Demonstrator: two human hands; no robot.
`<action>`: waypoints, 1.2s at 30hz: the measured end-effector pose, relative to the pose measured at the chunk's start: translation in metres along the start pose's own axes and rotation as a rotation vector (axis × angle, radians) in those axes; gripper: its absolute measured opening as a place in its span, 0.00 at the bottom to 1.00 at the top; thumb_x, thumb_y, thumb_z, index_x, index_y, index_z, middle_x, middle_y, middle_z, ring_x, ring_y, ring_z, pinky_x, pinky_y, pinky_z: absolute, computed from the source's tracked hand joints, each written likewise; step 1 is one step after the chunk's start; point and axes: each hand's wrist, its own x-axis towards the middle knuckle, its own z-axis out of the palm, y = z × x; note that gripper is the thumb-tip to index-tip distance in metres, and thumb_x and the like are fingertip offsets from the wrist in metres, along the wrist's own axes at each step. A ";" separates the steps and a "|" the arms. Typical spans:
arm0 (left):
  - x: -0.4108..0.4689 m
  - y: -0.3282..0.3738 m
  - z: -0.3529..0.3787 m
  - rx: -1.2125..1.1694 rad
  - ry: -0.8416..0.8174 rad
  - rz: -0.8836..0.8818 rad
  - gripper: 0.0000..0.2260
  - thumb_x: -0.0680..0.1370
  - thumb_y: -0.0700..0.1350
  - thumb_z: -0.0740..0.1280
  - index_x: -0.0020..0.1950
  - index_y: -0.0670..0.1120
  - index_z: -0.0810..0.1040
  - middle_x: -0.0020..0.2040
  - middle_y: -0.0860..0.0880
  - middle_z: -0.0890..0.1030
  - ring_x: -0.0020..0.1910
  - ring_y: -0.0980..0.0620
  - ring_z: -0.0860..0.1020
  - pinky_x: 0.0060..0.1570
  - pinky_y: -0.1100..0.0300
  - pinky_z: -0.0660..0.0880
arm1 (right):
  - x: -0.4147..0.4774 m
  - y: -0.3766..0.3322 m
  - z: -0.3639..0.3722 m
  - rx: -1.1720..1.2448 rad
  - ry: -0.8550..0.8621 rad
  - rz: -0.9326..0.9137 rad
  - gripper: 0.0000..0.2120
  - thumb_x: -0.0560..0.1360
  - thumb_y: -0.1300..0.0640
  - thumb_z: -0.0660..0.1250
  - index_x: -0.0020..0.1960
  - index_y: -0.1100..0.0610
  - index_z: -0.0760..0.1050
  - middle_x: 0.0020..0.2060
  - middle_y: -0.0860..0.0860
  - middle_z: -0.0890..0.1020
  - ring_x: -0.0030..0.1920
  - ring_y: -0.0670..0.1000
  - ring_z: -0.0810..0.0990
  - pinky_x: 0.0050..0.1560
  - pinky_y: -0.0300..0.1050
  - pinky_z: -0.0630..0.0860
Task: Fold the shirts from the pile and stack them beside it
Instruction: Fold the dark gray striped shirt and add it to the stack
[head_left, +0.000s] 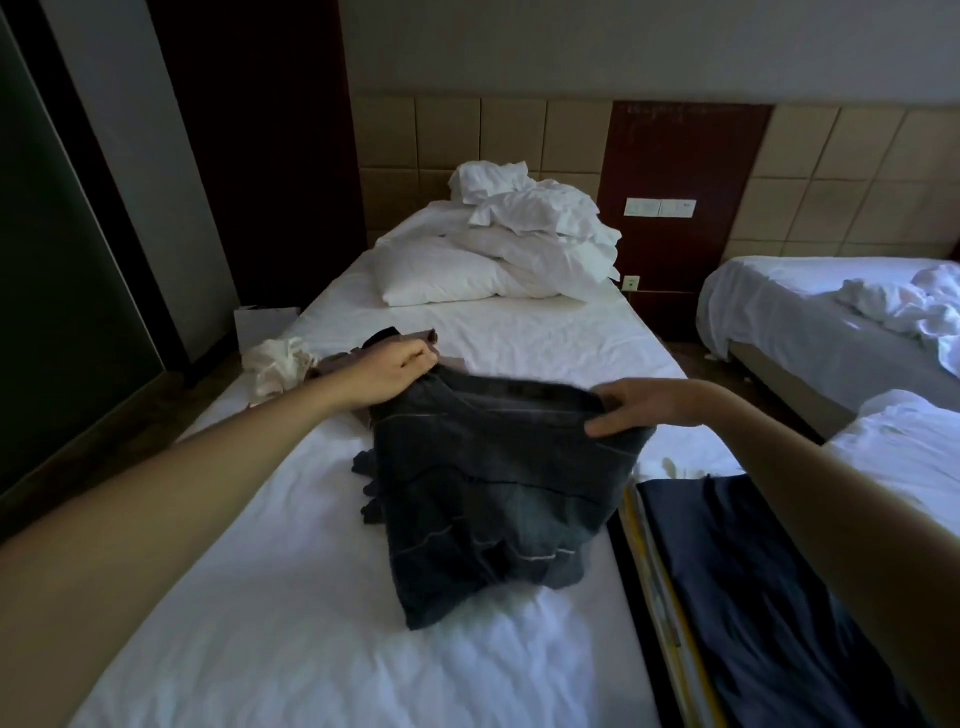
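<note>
Pinching the far edge of the dark striped shirt (493, 488), left hand (397, 371) and right hand (641, 408) each curl round one corner. That edge runs crosswise over the bed (260, 597); the cloth trails toward the person.

The shirt (488, 499) lies mid-bed (260, 623) — pillows (498, 254) behind it, a suitcase (769, 597) to its right.
</note>
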 end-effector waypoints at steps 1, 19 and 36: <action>-0.002 -0.004 0.000 0.023 -0.048 -0.001 0.16 0.81 0.52 0.58 0.43 0.41 0.74 0.37 0.50 0.73 0.38 0.53 0.73 0.39 0.62 0.67 | 0.000 0.007 0.004 -0.046 -0.035 0.027 0.11 0.74 0.51 0.68 0.53 0.54 0.75 0.50 0.51 0.81 0.52 0.51 0.79 0.52 0.42 0.75; -0.033 -0.064 0.036 -0.600 0.108 -0.259 0.06 0.81 0.44 0.61 0.54 0.50 0.77 0.49 0.54 0.79 0.55 0.50 0.77 0.47 0.66 0.74 | 0.024 0.061 0.050 0.383 0.139 0.050 0.08 0.76 0.57 0.66 0.54 0.57 0.76 0.49 0.55 0.82 0.47 0.50 0.81 0.44 0.39 0.78; -0.020 -0.122 0.017 -0.171 -0.271 -0.410 0.05 0.79 0.44 0.65 0.48 0.47 0.80 0.46 0.48 0.81 0.48 0.50 0.79 0.47 0.59 0.75 | 0.059 0.082 0.044 0.486 0.218 0.160 0.19 0.73 0.46 0.68 0.50 0.62 0.78 0.42 0.55 0.82 0.42 0.50 0.82 0.39 0.37 0.77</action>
